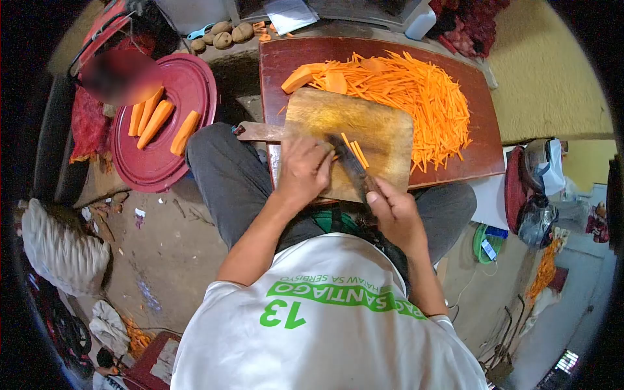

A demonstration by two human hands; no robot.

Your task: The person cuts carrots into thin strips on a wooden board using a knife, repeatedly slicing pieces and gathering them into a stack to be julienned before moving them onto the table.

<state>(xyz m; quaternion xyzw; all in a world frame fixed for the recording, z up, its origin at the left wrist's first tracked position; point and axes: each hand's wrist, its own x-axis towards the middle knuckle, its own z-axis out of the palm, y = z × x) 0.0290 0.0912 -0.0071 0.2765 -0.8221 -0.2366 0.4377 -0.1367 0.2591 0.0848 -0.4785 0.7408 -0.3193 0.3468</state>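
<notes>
A wooden cutting board [383,120] with a handle lies at the near side of a reddish-brown table. My left hand [304,166] is closed with bent fingers, pressing on the board over a carrot piece [335,156] that is mostly hidden. My right hand [395,209] grips a knife [355,170], its dark blade angled across the board beside my left fingertips and slightly blurred. A few cut carrot sticks [359,155] lie just right of the blade. Behind the board spreads a large heap of carrot strips [422,97], with carrot chunks [300,78] at its left end.
Several peeled carrots [156,123] rest on a round red lid [195,78] at left. Brown potatoes or similar roots [223,40] and a light-blue-handled tool [199,32] sit at the back. A white sack [65,250] stands at far left; a green basket [484,244] is at right.
</notes>
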